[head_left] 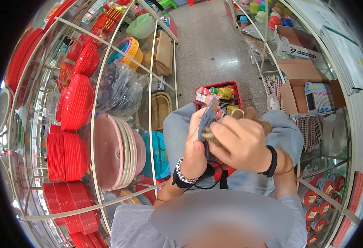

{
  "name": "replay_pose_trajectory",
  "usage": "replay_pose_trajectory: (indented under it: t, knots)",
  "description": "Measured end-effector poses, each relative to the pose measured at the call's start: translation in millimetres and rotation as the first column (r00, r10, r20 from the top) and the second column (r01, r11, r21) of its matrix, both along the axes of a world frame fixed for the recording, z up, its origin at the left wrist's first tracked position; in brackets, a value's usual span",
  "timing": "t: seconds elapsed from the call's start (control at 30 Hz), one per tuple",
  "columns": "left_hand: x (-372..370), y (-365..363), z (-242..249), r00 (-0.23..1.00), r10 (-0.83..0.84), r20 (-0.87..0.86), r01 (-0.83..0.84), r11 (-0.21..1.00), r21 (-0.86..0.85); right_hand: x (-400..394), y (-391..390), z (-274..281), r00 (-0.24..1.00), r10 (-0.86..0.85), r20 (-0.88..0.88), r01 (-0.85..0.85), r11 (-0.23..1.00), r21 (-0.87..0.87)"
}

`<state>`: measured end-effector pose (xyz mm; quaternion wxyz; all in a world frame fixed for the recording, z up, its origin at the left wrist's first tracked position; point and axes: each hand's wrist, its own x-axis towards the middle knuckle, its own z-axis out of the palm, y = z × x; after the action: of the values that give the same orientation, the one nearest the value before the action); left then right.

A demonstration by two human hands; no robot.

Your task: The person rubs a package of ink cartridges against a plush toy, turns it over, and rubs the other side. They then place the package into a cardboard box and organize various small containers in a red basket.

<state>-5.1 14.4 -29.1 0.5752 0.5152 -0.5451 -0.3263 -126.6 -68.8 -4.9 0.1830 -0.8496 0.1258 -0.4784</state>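
Note:
My left hand [194, 142], with a beaded bracelet at the wrist, is closed around a thin flat blue-grey item [206, 120] with a rounded, pink-and-yellow patterned top. The item stands on edge towards me, so its face is mostly hidden and I cannot make out its kind. Against its near side, my right hand [243, 142] pinches a small tan, fuzzy-looking piece [207, 134], perhaps cloth or bristles. A black band circles the right wrist. Both hands are above my lap, over a red basket [240, 96] of small goods on the floor.
On the left, glass shelves hold stacked red basins [77, 101], pink basins [109, 153] and a blue basin [156, 155]. Shelves on the right carry an open cardboard box [291, 97] of packaged goods and red-lidded tins [309, 196]. A grey floor aisle [208, 41] runs ahead.

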Motion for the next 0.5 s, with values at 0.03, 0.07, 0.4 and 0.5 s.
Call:
replay_pose_trajectory:
  t: [0.03,0.07,0.4,0.5]
  knots:
    - [0,1,-3,1.0,-0.001,-0.023,0.002,0.999,0.048,2,2,-1,0.999,-0.025,0.025,0.026,0.998,-0.057]
    - [0,2,-5,0.999,-0.002,-0.048,0.007,0.995,0.097,4,2,-3,0.999,-0.028,0.023,0.029,0.998,-0.055]
    - [-3,-10,19,0.944,0.318,-0.089,-0.317,0.948,0.024,14,18,-13,0.992,0.104,-0.069,-0.103,0.994,0.025]
    - [-2,-9,27,0.908,0.394,-0.146,-0.403,0.915,-0.037,18,19,-16,0.976,0.211,-0.062,-0.204,0.974,0.094]
